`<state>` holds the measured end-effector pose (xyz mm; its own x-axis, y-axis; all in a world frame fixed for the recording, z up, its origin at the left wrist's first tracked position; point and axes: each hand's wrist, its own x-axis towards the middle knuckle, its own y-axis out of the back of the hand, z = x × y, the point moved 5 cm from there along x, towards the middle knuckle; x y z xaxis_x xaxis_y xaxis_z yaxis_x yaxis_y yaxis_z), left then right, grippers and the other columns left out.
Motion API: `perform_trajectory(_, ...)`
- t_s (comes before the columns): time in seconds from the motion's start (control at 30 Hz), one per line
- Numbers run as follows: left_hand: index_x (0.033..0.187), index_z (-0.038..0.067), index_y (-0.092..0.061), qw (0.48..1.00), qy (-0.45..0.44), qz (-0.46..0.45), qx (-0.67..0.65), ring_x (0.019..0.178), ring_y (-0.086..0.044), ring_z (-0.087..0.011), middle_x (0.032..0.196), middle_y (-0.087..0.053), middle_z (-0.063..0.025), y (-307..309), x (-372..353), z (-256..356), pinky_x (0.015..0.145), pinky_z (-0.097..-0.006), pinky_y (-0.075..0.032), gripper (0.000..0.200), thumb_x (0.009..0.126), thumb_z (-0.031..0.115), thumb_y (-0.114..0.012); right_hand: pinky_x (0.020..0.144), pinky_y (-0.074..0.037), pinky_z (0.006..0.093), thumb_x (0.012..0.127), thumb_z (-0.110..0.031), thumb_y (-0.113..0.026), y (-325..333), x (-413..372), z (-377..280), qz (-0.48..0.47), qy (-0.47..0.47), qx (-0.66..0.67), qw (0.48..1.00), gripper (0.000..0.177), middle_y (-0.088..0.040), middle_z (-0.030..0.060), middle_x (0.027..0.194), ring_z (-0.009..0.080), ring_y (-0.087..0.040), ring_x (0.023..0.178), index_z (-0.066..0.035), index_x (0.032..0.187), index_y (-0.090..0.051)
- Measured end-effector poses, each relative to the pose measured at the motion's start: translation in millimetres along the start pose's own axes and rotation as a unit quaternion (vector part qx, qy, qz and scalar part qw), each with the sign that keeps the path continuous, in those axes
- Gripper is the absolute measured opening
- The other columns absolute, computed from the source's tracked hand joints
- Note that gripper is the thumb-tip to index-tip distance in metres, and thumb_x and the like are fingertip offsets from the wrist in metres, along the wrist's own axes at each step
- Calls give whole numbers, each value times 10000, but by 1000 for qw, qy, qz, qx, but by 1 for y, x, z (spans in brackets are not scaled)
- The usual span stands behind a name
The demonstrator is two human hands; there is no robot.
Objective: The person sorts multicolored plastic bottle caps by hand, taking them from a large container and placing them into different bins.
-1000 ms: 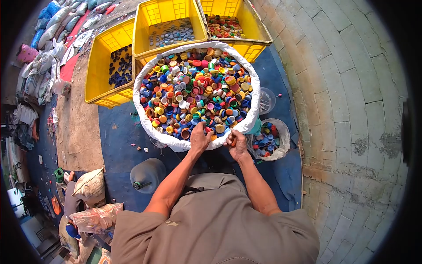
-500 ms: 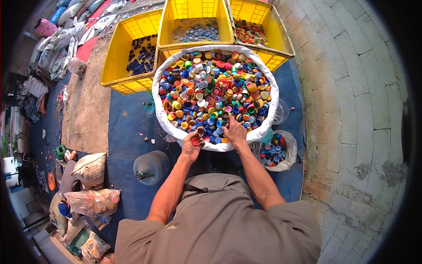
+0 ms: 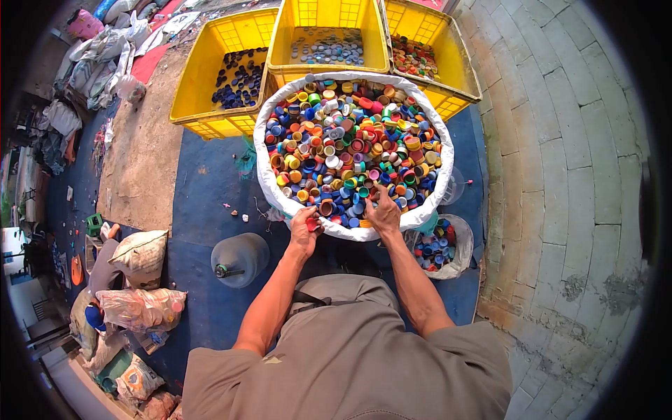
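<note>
A big white-rimmed sack [image 3: 260,164] brimming with mixed bottle caps [image 3: 357,143] stands right in front of me. My left hand [image 3: 305,233] is curled at its near rim, closed around a red bottle cap [image 3: 312,224]; other caps in that palm may be hidden. To the right, my right hand [image 3: 384,214] reaches over the near part of the heap. Its thumb and forefinger are apart and touch the caps, near a green one [image 3: 363,191]. The other fingers of that hand are partly hidden.
Behind the sack stand three yellow crates: dark blue caps in the left crate [image 3: 192,87], pale caps in the middle one [image 3: 327,14], red and orange in the right [image 3: 458,63]. A small bag [image 3: 458,262] of caps, a large clear jug [image 3: 240,259] and a brick wall [image 3: 553,175] flank me.
The view has shifted slightly, so the sack and crates appear farther right. My right hand has moved a little over the caps; my left still holds the red cap.
</note>
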<state>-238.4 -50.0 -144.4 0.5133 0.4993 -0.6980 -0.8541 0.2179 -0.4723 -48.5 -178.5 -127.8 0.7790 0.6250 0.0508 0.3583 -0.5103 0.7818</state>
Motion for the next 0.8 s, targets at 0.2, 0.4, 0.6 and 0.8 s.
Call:
perform_trajectory(0.2,936,111,-567,995,-18,-23,95,618,-513,-53,743,-553,30,-27,-2,-2,548,-247,-432,136,867,208,-635,723,-529,410,742,-152,-742,-1,-1,5,-15,-45,41,998,491,-681,162,929,333,-671,849,-45,1161,-510)
perform_trajectory(0.4,930,98,-572,993,-12,-25,113,588,-498,-58,714,-537,27,-31,0,-10,510,-210,-403,129,873,194,-638,705,-516,519,814,-186,-619,-7,8,-8,-85,-95,-86,988,448,-670,228,897,426,-654,816,-33,1188,-428)
perform_trajectory(0.6,934,99,-575,991,-5,11,130,573,-499,-46,716,-538,30,-16,-3,-12,504,-203,-408,138,869,201,-642,706,-513,524,810,-191,-634,-23,12,-3,-103,-138,-124,977,482,-670,229,873,436,-652,804,-51,1215,-415)
perform_trajectory(0.8,934,104,-584,989,-10,17,146,629,-518,-64,785,-562,19,-7,-2,-8,544,-231,-443,120,863,186,-635,729,-512,457,798,-162,-677,-22,6,-8,-73,-127,-27,989,415,-701,133,926,358,-667,836,-73,1168,-513)
